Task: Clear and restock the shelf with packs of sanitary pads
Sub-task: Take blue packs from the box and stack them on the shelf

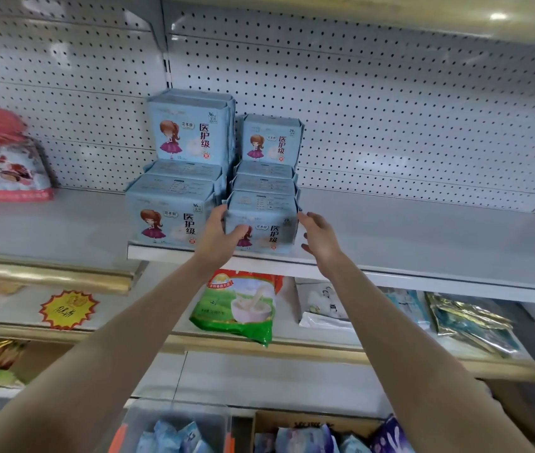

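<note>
Packs of sanitary pads stand in two rows on the white shelf (423, 243), in front of its perforated back panel (390, 109). I count three larger packs in the left row: a front pack (168, 217) at the shelf's edge, one behind it showing only its top, and a tall rear pack (191, 129) that may hide another behind it. The right row holds four smaller packs: the front small pack (261, 223), two behind it seen only by their tops, and a raised rear small pack (271, 138). All are pale blue, soft-sided and squarish, each with a cartoon girl in a purple dress, large dark Chinese characters down the right side and a number in the top corner, 36 on the large ones and 29 on the small.

The left hand (219, 235) has its grip on the front small pack's left side, thumb across the printed face and fingers along the side. The right hand (320, 238) is spread just beside the pack's right edge; whether it touches cannot be told.

One pink snack bag (8, 171) stands at the far left of the shelf. On the shelf below lie one green milk-powder bag (236, 308) and several foil sachets (468, 325). At the bottom, two bins (174, 433) hold more wrapped packs
</note>
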Demonstrator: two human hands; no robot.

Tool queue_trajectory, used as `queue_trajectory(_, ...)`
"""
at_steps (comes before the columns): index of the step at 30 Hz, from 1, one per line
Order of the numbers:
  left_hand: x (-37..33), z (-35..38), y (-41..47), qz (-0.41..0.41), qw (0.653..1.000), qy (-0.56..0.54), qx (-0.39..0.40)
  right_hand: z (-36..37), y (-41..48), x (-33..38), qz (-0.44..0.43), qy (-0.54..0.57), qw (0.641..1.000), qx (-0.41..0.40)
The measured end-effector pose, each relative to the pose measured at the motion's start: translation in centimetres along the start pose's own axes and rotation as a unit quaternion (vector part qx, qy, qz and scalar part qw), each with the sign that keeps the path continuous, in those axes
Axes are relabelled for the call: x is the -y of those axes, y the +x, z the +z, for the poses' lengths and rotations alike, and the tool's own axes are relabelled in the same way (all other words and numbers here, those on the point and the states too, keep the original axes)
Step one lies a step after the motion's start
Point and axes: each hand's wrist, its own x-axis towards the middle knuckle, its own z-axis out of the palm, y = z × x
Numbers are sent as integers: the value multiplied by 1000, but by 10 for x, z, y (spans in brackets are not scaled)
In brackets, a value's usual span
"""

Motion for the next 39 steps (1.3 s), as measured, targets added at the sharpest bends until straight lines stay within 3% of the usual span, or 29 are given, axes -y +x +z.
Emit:
queue_trajectory(4,-20,6,-22,37,999,-11,-18,-9,-22,11,-51,2,998,-33)
queue_trajectory(10,-33,50,-64,61,997,-28,30,-58,-66,-2,-62,13,995,-77)
queue_trajectory(16,-36,114,-94,47,996,-37,73,-122,-103,-37,-49,20,992,-114)
queue_trajectory(21,-23,209,-123,27,995,-52,83,-206,-131,-85,-27,29,991,-126)
queue_trajectory(24,-7,270,-152,-16,994,-46,101,-259,-141,-127,22,37,993,-109)
queue_trajectory(28,46,330,-198,-133,987,-38,83,-307,-144,-196,102,-5,992,-76)
queue_trajectory(34,122,362,-243,-220,971,26,91,-326,-153,-292,190,-41,981,-18)
queue_trajectory(39,204,390,-269,-318,944,24,87,-327,-152,-387,269,-60,961,-30)
